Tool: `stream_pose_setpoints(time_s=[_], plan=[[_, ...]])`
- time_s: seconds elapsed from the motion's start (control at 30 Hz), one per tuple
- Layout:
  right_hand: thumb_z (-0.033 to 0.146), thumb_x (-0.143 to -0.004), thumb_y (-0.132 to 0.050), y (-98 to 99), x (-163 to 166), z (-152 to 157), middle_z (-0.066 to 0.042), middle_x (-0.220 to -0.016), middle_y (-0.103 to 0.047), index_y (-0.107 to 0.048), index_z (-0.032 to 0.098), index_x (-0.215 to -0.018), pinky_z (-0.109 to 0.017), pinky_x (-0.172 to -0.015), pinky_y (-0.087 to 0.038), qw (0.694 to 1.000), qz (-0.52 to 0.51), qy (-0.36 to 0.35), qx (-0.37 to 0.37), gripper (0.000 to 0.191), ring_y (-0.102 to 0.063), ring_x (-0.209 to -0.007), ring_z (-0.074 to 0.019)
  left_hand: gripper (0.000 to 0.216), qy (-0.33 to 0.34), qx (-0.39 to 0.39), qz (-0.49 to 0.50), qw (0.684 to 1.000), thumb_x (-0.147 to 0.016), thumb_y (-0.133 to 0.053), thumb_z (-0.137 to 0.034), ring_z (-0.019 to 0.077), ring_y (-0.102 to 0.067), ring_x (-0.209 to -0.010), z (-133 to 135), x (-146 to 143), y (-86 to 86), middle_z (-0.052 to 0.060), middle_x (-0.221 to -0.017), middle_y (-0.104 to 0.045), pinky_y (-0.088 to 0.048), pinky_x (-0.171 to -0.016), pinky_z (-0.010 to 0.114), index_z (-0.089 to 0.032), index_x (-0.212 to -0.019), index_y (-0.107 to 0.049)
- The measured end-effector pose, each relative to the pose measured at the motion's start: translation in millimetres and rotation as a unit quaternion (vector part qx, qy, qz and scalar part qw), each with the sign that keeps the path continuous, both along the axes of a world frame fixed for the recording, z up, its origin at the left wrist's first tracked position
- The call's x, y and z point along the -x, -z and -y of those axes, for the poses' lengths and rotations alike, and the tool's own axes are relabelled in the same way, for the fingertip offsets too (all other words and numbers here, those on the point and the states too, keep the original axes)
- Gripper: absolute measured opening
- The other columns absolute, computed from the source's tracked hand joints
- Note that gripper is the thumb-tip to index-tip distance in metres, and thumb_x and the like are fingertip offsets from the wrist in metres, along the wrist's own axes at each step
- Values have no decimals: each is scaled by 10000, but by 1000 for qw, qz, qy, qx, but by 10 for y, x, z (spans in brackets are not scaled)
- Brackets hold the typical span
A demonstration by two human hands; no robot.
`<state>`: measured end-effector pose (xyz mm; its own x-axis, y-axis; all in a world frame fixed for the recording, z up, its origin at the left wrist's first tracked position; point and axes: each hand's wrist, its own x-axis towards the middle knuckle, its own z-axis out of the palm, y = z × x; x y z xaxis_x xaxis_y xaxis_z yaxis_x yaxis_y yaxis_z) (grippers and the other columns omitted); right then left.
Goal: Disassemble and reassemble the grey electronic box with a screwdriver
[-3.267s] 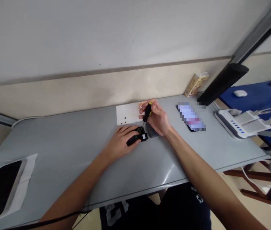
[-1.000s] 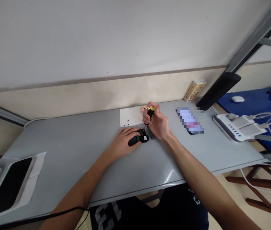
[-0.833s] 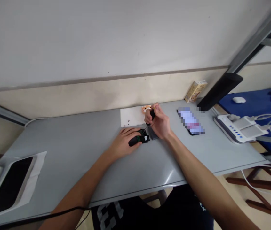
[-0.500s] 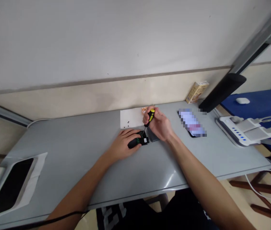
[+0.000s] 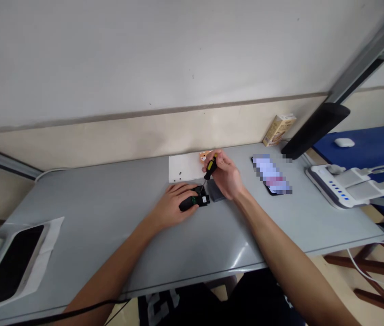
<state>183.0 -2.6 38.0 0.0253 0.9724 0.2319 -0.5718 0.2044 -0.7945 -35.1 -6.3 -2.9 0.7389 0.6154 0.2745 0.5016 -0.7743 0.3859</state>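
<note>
My left hand [image 5: 170, 206] is wrapped around an opened black device [image 5: 195, 203] with green circuit parts, holding it against the table. In my right hand [image 5: 227, 176] is a black and yellow screwdriver [image 5: 211, 168], slanted with its thin shaft down into the device. Exactly where the tip sits is too small to tell. A dark grey flat piece [image 5: 216, 192] lies just right of the device, partly behind my right hand. Several tiny dark screws [image 5: 180, 174] rest on a white sheet [image 5: 187, 164] behind my hands.
A phone [image 5: 272, 176] with its screen lit lies to the right, near a power strip [image 5: 344, 185] with chargers. A small carton [image 5: 279, 130] and a black cylinder [image 5: 316, 131] stand at the back right. A tablet-like device [image 5: 11, 267] lies at the left on the grey table [image 5: 103, 194].
The screwdriver's handle has turned a little in my right hand and leans slightly differently. My left hand stays on the device. The view has shifted slightly.
</note>
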Motion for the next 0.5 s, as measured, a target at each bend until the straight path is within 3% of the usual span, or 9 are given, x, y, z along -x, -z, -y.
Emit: stream_pose_setpoints(time_s=[0.23, 0.43, 0.5], plan=[[497, -952, -587, -24, 41, -4, -14, -785, -485, -628, 241, -1008, -322, -656, -462, 998, -28, -55, 18, 265, -468, -686, -164, 254, -6, 5, -8, 1000, -967, -623, -344, 251, -547, -1339, 8, -3, -15, 33, -1420, -638, -415, -1128, 468, -288, -1208, -679], [465, -980, -565, -35, 109, 33, 36, -649, -366, -505, 250, -872, -262, -564, -352, 995, -85, -45, -1, 247, -325, -573, -130, 253, -5, 5, -6, 1000, -970, -622, -359, 249, -562, -1322, 17, -1, -24, 25, -1421, -639, -415, -1127, 467, -290, -1206, -686], [412, -963, -604, -19, 92, 32, 35, -651, -391, -503, 247, -853, -266, -582, -364, 996, -73, -46, 0, 223, -351, -580, -130, 258, -6, 3, -4, 1000, -974, -618, -356, 248, -561, -1326, 21, 4, -14, 24, -1425, -635, -411, -1132, 466, -296, -1216, -686]])
